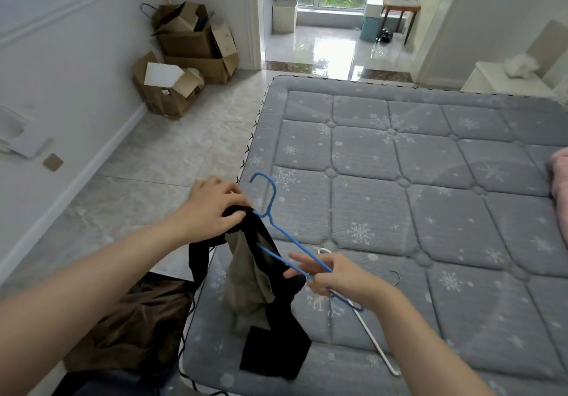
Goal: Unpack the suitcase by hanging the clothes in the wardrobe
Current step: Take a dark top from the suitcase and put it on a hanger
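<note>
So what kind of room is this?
Most likely a bedroom in a home. A big quilted mattress fills much of it, cardboard boxes are piled in the corner, and someone is putting dark clothes on a blue hanger.

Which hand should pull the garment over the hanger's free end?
Probably left. The left hand already grips the black garment near the hook, while the right hand holds the blue hanger steady.

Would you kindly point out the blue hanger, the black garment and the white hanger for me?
blue hanger [274, 193]: head view, on the hook's curved stem.
black garment [278, 351]: head view, on the lower end lying on the mattress.
white hanger [377, 346]: head view, on the long straight arm.
</note>
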A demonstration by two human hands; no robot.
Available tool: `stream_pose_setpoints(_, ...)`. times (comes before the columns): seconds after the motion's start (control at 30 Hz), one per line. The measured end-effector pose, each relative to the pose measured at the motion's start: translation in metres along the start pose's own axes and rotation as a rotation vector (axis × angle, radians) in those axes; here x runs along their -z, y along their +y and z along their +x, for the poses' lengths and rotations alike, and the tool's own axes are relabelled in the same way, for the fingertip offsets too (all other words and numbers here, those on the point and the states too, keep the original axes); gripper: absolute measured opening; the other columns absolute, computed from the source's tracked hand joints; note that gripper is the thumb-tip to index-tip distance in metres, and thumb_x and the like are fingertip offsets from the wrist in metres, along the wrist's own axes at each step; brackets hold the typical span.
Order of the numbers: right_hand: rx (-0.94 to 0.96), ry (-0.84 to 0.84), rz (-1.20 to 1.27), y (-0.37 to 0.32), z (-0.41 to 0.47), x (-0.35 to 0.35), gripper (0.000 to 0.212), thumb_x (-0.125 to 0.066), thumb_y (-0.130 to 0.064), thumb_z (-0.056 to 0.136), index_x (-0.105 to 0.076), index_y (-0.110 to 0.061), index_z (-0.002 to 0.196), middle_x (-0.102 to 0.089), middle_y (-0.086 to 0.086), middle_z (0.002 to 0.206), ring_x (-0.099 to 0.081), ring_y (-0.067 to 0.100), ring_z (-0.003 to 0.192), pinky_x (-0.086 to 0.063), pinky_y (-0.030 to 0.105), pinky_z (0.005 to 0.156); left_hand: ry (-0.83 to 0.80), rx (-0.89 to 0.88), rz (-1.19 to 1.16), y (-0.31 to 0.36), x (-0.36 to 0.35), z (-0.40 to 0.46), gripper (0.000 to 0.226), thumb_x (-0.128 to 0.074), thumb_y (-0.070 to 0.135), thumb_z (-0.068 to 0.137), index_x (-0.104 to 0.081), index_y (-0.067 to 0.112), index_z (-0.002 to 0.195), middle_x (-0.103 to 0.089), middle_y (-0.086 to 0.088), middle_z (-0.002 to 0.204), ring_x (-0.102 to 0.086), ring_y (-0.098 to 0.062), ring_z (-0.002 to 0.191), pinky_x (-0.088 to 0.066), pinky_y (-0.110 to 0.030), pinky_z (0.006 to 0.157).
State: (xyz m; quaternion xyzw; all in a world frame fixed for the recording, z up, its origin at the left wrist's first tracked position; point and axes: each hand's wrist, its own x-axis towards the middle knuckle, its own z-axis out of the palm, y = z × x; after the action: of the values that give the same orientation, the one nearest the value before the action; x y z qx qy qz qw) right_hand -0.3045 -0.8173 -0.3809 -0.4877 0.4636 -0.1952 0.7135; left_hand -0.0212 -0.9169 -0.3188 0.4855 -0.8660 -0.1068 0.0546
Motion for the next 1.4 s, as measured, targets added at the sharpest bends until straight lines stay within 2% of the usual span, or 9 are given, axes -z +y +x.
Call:
stream_pose_setpoints(0.17, 0.008, -0.35, 0.639, -0.008, -0.008, 0.035, 0.079, -0.056, -0.048, 0.087, -0.03, -0.013, 0.153, -0.036, 0.034, 0.148, -0.054, 0.035, 0.112, -0.041, 0.036, 0.088, 0.072, -0.036, -0.156, 0.006, -0.002, -0.006, 0.028, -0.027, 0.052, 0.091, -0.039, 0.028, 0.082, -0.045, 0.011, 0.069, -0.05, -0.017, 0.069, -0.04, -0.037, 0.062)
stream_pose_setpoints(0.27, 0.106, -0.212, 1.012, -0.012, -0.012, 0.045, 0.067, -0.045, -0.051, 0.094, -0.046, -0.007, 0.144, -0.038, 0.029, 0.149, -0.052, 0.042, 0.126, -0.042, 0.045, 0.101, 0.31, 0.002, -0.266, 0.014, 0.011, -0.006, 0.02, -0.032, 0.045, 0.095, -0.033, 0.033, 0.079, -0.042, 0.009, 0.057, -0.046, -0.017, 0.054, -0.036, -0.039, 0.052)
stream_pose_setpoints(0.43, 0.139, 0.205, 0.537, -0.021, 0.014, 0.004, 0.036, -0.056, -0.008, 0.096, -0.056, -0.008, 0.132, -0.062, 0.014, 0.13, -0.064, 0.034, 0.115, -0.054, 0.045, 0.094, 0.372, -0.091, -0.351, 0.041, 0.034, 0.0, 0.023, -0.039, 0.035, 0.099, -0.034, 0.03, 0.077, -0.042, 0.007, 0.056, -0.044, -0.013, 0.051, -0.031, -0.034, 0.051)
stream_pose_setpoints(0.6, 0.154, 0.438, 0.133, -0.04, 0.045, -0.039, 0.022, -0.07, -0.016, 0.088, -0.065, -0.025, 0.108, -0.067, -0.003, 0.109, -0.068, 0.01, 0.087, -0.055, 0.027, 0.069, 0.321, -0.138, -0.36, 0.064, 0.037, -0.002, 0.024, -0.04, 0.035, 0.098, -0.034, 0.03, 0.076, -0.04, 0.007, 0.055, -0.041, -0.013, 0.053, -0.03, -0.029, 0.053)
stream_pose_setpoints(0.87, 0.071, 0.814, -0.454, -0.019, 0.056, -0.025, 0.016, -0.062, -0.001, 0.079, -0.071, -0.014, 0.081, -0.066, 0.006, 0.079, -0.058, 0.02, 0.073, -0.046, 0.029, 0.059, 0.338, -0.155, -0.446, 0.07, 0.059, -0.017, 0.031, -0.046, 0.02, 0.102, -0.039, 0.024, 0.072, -0.034, 0.006, 0.056, -0.034, -0.01, 0.052, -0.026, -0.021, 0.051)
stream_pose_setpoints(1.0, -0.036, 1.012, 0.096, -0.014, 0.038, 0.009, 0.029, -0.057, 0.006, 0.082, -0.058, -0.023, 0.082, -0.062, 0.014, 0.083, -0.059, 0.029, 0.072, -0.052, 0.032, 0.055, 0.38, -0.124, -0.399, 0.044, 0.071, -0.026, 0.03, -0.04, 0.038, 0.099, -0.039, 0.027, 0.071, -0.041, -0.003, 0.058, -0.039, -0.014, 0.053, -0.029, -0.024, 0.054)
stream_pose_setpoints(1.13, -0.012, 0.882, 0.843, -0.036, 0.014, 0.035, 0.024, -0.044, 0.007, 0.095, -0.065, -0.005, 0.09, -0.065, 0.016, 0.077, -0.064, 0.022, 0.064, -0.053, 0.022, 0.041, 0.344, -0.111, -0.348, 0.018, 0.066, -0.034, 0.034, -0.038, 0.044, 0.102, -0.04, 0.038, 0.068, -0.049, 0.006, 0.064, -0.045, -0.009, 0.054, -0.031, -0.02, 0.053)
stream_pose_setpoints(1.23, 0.01, 0.761, 0.956, -0.046, 0.002, 0.036, 0.049, -0.046, -0.003, 0.094, -0.07, -0.006, 0.052, -0.067, 0.011, 0.055, -0.064, 0.019, 0.045, -0.054, 0.024, 0.045, 0.341, -0.117, -0.376, 0.012, 0.056, -0.037, 0.032, -0.038, 0.04, 0.101, -0.04, 0.04, 0.069, -0.049, 0.01, 0.063, -0.045, -0.007, 0.054, -0.032, -0.019, 0.055)
stream_pose_setpoints(1.4, 0.01, 1.011, 0.687, -0.045, 0.0, 0.029, 0.022, -0.05, -0.003, 0.082, -0.067, -0.01, 0.094, -0.066, 0.014, 0.076, -0.062, 0.029, 0.065, -0.051, 0.031, 0.06, 0.364, -0.197, -0.297, 0.006, 0.048, -0.037, 0.025, -0.03, 0.055, 0.097, -0.038, 0.048, 0.075, -0.046, 0.007, 0.058, -0.047, -0.01, 0.053, -0.035, -0.022, 0.054)
